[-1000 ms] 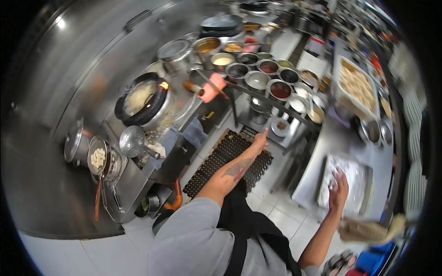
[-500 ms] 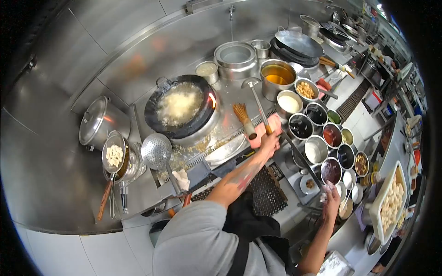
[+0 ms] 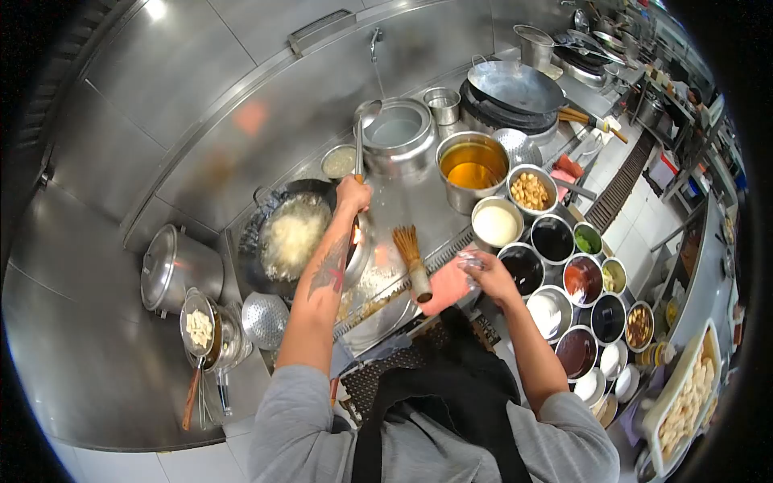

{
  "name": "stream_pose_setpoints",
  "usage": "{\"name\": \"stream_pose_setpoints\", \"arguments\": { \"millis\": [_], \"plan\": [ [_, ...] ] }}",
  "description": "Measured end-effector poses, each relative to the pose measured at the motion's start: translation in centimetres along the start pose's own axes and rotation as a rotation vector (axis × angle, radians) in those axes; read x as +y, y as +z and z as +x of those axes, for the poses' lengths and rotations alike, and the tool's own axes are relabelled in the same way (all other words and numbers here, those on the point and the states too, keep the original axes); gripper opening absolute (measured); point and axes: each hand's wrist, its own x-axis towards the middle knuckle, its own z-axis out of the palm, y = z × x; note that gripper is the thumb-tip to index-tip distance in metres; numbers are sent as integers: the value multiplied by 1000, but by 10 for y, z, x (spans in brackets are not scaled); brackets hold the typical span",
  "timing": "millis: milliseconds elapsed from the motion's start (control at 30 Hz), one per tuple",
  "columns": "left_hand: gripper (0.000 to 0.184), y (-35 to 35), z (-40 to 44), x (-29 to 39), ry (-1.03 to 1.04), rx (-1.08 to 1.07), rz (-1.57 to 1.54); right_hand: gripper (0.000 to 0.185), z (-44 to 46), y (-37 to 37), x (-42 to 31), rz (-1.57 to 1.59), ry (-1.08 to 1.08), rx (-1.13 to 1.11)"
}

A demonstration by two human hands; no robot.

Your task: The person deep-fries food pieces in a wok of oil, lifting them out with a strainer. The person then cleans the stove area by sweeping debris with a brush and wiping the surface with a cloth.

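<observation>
My left hand is closed round the wooden handle of a ladle, raised over the stove with its bowl near a lidded pot. Just left of and below that hand, a black wok holds pale food in bubbling oil. My right hand, white-dusted at the fingers, grips the edge of a pink cloth at the counter edge. A bamboo brush lies beside the cloth.
Bowls of sauces stand at the right, by a pot of amber liquid. A perforated skimmer, strainer and lidded pot are left. A white tub holds pale pieces at the lower right.
The view has turned toward the stove. My left hand has lifted the ladle from the counter and moved it up and left. My right hand has moved from beside the sauce bowls onto the pink cloth.
</observation>
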Motion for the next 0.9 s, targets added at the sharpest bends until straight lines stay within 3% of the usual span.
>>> {"name": "stream_pose_setpoints", "arguments": {
  "millis": [100,133,200,233,300,400,500,600,667,733,833,900],
  "plan": [
    [24,21,42,26,-71,-23,40,36,45,-3,-23,-37,70,-124],
    [22,24,53,34,-158,-156,22,37,61,-2,-23,-10,48,-143],
    [24,37,83,22,-383,-373,-563,38,94,2,-19,10,38,-169],
    [24,37,91,14,-396,-372,-566,40,112,4,-17,-18,41,-212],
    [27,14,69,22,-886,-598,-1719,41,146,15,-14,-48,62,-268],
    [39,3,41,-1,-762,-738,-1855,34,213,42,7,-27,125,-219],
    [37,-25,-2,0,-731,-702,-1824,20,294,74,37,41,94,-22],
    [37,-56,-39,-1,-645,-759,-1663,12,391,107,86,181,250,242],
    [37,-75,-69,11,-656,-668,-1538,12,428,115,93,174,354,346],
    [37,-91,-94,17,-667,-584,-1409,13,445,121,101,-135,308,265],
    [36,-106,-116,26,-605,-526,-1190,16,453,124,114,-1204,-133,-90],
    [36,-111,-125,35,-563,-513,-1024,17,438,128,96,-714,156,26]
  ]
}}
